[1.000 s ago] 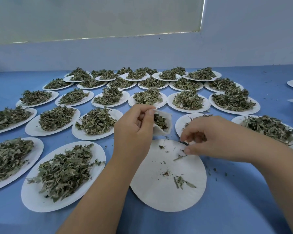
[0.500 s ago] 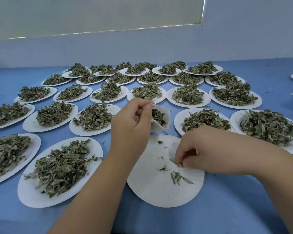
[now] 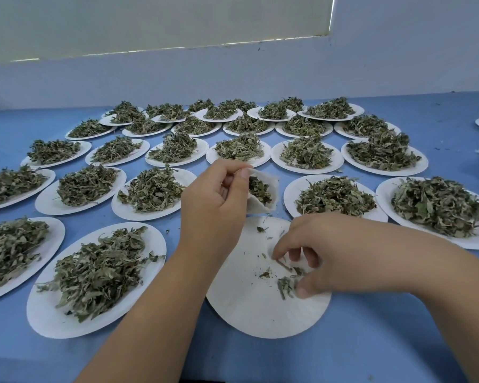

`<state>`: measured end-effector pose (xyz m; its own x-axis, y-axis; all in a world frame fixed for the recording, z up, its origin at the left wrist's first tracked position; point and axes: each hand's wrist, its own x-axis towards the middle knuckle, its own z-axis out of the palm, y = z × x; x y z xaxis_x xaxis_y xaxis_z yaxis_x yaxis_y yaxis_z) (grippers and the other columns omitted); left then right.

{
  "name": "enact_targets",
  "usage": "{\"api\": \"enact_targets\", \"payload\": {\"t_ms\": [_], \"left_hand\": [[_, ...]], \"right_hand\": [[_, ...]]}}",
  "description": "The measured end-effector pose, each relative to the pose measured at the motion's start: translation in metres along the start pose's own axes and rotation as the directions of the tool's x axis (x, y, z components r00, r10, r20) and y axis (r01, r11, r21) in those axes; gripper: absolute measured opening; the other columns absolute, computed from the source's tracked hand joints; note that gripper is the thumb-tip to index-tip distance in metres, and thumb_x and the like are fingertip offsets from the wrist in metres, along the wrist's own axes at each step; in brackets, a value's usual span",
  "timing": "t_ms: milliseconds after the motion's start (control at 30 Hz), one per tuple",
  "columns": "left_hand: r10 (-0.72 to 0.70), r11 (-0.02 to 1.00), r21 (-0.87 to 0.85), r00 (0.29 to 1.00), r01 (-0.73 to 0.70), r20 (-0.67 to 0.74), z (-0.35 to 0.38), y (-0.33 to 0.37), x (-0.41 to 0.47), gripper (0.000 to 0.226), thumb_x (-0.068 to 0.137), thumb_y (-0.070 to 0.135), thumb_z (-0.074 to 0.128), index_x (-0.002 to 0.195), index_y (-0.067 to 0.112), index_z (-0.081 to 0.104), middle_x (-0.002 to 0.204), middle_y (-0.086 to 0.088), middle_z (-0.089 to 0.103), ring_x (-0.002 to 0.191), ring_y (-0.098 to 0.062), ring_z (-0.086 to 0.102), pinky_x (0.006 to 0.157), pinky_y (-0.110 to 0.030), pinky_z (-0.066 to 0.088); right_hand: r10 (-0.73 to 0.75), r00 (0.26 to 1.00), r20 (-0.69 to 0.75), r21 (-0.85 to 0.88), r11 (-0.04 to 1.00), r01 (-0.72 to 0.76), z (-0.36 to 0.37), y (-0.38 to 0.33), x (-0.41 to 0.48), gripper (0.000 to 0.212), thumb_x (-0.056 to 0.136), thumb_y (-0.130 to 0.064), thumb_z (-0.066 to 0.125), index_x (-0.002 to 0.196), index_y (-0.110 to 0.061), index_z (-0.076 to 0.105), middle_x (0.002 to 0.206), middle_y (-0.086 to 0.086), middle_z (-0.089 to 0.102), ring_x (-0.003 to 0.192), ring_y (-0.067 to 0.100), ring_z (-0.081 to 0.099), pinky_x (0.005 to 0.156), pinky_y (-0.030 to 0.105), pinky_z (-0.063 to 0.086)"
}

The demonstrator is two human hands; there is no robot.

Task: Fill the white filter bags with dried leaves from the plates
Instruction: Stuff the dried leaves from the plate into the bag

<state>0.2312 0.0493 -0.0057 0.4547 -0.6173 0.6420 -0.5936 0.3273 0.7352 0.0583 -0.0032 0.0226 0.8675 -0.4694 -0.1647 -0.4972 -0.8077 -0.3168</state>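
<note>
Mid-fill: pinching a part-full white filter bag (image 3: 263, 195) open in the left hand (image 3: 215, 207), just beyond a nearly bare plate (image 3: 246, 313) — gathering its last dried leaves (image 3: 285, 286) in a right hand (image 3: 325, 262) pinch. Next, likely: lifting them into the bag's mouth.

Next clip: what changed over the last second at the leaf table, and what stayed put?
The right hand moved from the far edge of the nearly bare plate toward its middle, nearer the person, and now curls its fingers round the leaf scraps there. The left hand holds the partly filled filter bag open above that plate, as before. The heaped plates lie unchanged.
</note>
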Motion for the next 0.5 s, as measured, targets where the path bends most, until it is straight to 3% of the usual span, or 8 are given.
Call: {"api": "enact_targets", "payload": {"t_ms": [100,267,433,500], "left_hand": [[0.007,1.000,-0.005,1.000,-0.007,0.003,0.000,0.000,0.000,0.017,0.096,0.015,0.055,0.089,0.028,0.065,0.059,0.019,0.050,0.049,-0.002,0.040,0.047,-0.008,0.031],[0.007,1.000,-0.011,1.000,-0.007,-0.004,0.000,0.000,0.001,0.021,0.095,0.015,0.055,0.088,0.033,0.063,0.061,0.017,0.051,0.049,-0.002,0.041,0.046,-0.010,0.032],[0.003,1.000,-0.004,1.000,-0.003,-0.005,0.000,0.000,0.000,0.016,0.095,0.018,0.055,0.089,0.029,0.065,0.063,0.017,0.053,0.050,-0.002,0.042,0.047,-0.011,0.033],[0.003,1.000,0.001,1.000,-0.003,-0.006,0.001,-0.001,0.000,0.014,0.094,0.020,0.054,0.090,0.028,0.065,0.062,0.018,0.052,0.050,-0.003,0.042,0.047,-0.012,0.033]], "right_hand": [[-0.018,0.999,-0.051,0.002,1.000,0.018,0.005,-0.004,0.005,0.035,0.078,-0.041,0.071,0.111,-0.041,0.062,0.088,-0.022,0.055,0.075,-0.008,0.051,0.061,0.012,0.037],[0.016,0.998,-0.066,0.038,0.999,-0.013,-0.001,-0.001,0.002,0.023,0.085,-0.029,0.065,0.107,-0.038,0.067,0.088,-0.023,0.060,0.079,-0.009,0.055,0.065,0.010,0.040],[0.022,0.997,-0.070,0.013,1.000,-0.021,-0.001,-0.008,-0.003,0.044,0.071,-0.062,0.068,0.109,-0.040,0.061,0.087,-0.021,0.053,0.079,-0.007,0.053,0.068,0.015,0.043],[-0.019,0.998,-0.066,-0.012,1.000,0.018,0.008,-0.015,0.000,0.037,0.074,-0.059,0.068,0.104,-0.039,0.058,0.087,-0.019,0.048,0.079,-0.004,0.049,0.070,0.017,0.042]]}}
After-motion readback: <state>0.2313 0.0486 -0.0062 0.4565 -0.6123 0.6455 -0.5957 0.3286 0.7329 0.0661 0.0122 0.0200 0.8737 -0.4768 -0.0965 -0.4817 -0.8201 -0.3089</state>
